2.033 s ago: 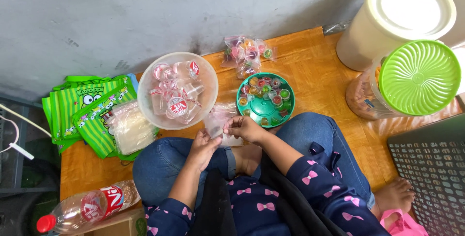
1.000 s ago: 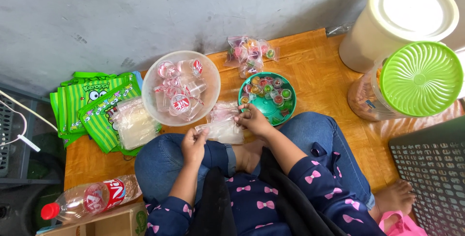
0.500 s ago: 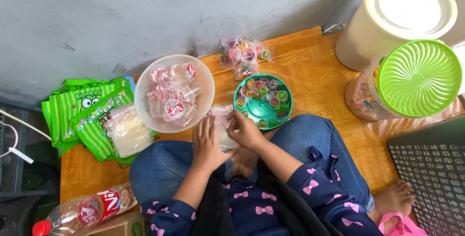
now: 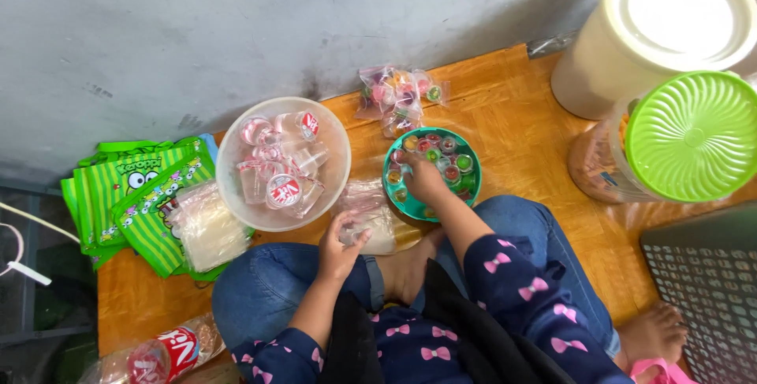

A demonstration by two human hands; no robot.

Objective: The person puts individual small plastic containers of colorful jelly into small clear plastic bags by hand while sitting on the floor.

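Where both held bag, right hand (image 4: 426,183) now reaches bowl (image 4: 467,147).

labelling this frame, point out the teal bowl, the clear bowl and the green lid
teal bowl (image 4: 471,195), head view, right rim
clear bowl (image 4: 335,141), head view, right inner wall
green lid (image 4: 692,135), head view, centre of ribbed top
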